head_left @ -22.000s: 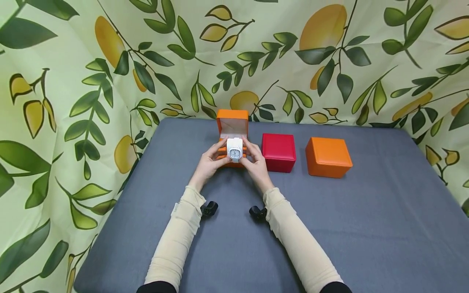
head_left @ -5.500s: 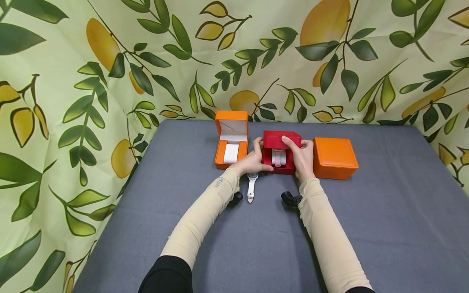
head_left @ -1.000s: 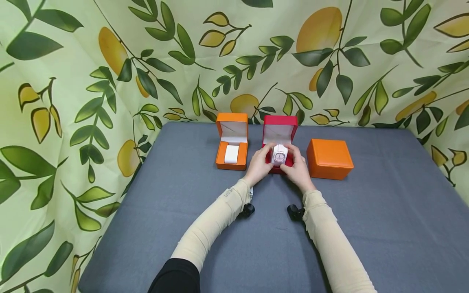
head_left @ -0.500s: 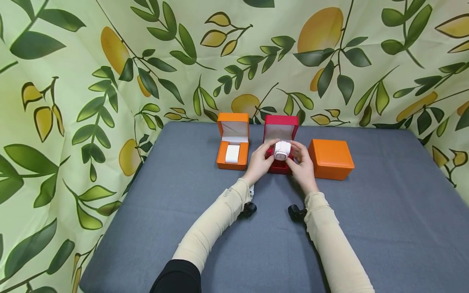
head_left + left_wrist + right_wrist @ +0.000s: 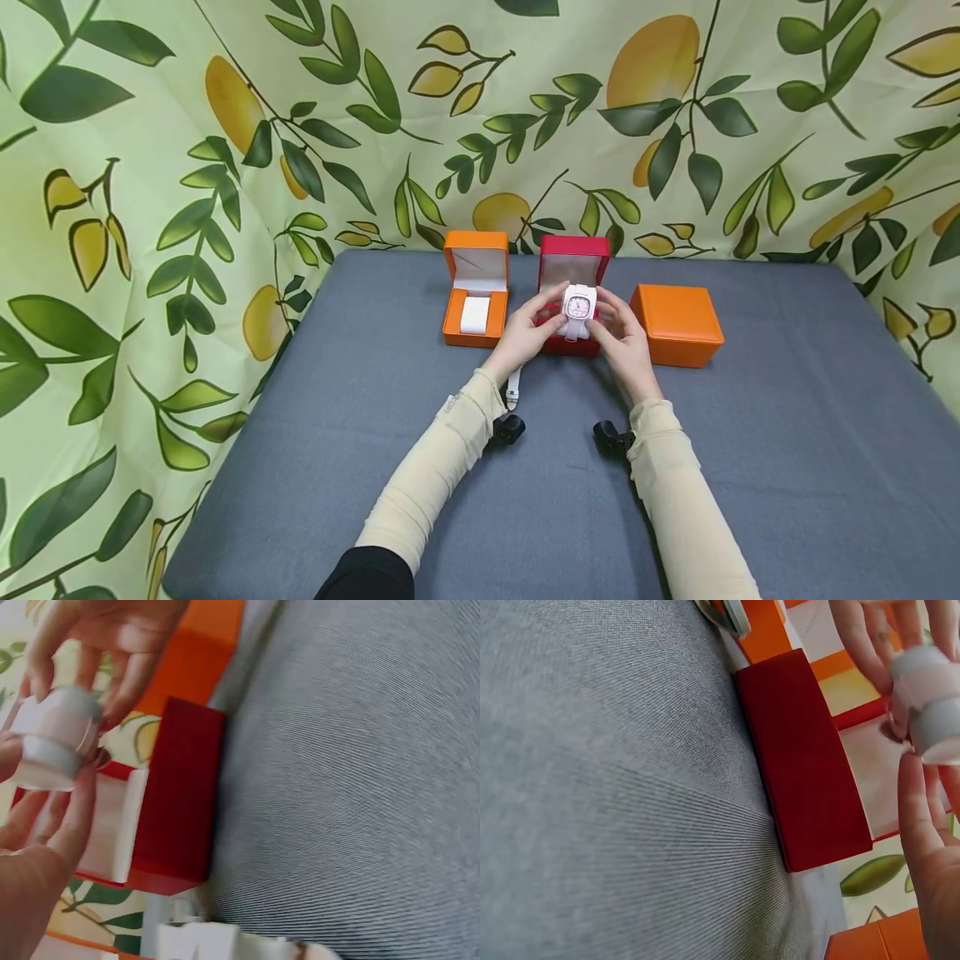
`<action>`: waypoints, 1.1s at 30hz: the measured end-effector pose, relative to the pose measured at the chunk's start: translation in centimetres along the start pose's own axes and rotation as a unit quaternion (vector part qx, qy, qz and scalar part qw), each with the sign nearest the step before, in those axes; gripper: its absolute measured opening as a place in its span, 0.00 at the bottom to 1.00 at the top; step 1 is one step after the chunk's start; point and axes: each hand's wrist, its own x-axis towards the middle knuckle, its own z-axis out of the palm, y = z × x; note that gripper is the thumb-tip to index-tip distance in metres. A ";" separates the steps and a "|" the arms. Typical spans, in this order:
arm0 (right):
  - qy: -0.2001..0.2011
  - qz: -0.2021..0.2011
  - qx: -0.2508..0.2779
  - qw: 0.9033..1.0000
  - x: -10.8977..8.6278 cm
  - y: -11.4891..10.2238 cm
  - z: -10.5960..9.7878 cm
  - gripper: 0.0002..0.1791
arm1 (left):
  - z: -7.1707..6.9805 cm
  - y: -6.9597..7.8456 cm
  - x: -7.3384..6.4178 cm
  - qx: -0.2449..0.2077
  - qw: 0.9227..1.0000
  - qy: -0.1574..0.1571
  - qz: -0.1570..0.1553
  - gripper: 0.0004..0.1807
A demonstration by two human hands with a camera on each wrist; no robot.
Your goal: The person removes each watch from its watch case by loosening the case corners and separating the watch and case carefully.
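Above the opened red watch box point(image 5: 558, 343), a white wristwatch point(image 5: 578, 307) with a pinkish strap wraps a white cushion, its dial facing up toward the head camera. My left hand point(image 5: 525, 332) grips it from the left, thumb and fingertips on its side. From the right, my right hand point(image 5: 627, 343) pinches the opposite side. Both wrist views show the cushion point(image 5: 49, 761) between the fingers, over the box's pale interior point(image 5: 877, 776). A second white watch point(image 5: 513, 389) lies on the table by my left wrist, partly hidden by it.
Left of the red box stands an open orange box point(image 5: 454, 327) with a bare white cushion point(image 5: 475, 315) inside. On the right is a closed orange box point(image 5: 678, 325). A grey cloth covers the table point(image 5: 795, 433); a leaf-patterned curtain point(image 5: 420, 183) hangs behind.
Earlier, a white watch was held at the orange box; it now lies on the table. The red box was opened and its cushioned watch lifted out. Lately the watch has tilted, dial up.
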 end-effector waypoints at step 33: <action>-0.069 -0.039 0.000 0.997 -1.1 1.2 -0.8 0.28 | -1.1 0.1 -2.7 -0.083 0.993 -0.056 -0.061 0.34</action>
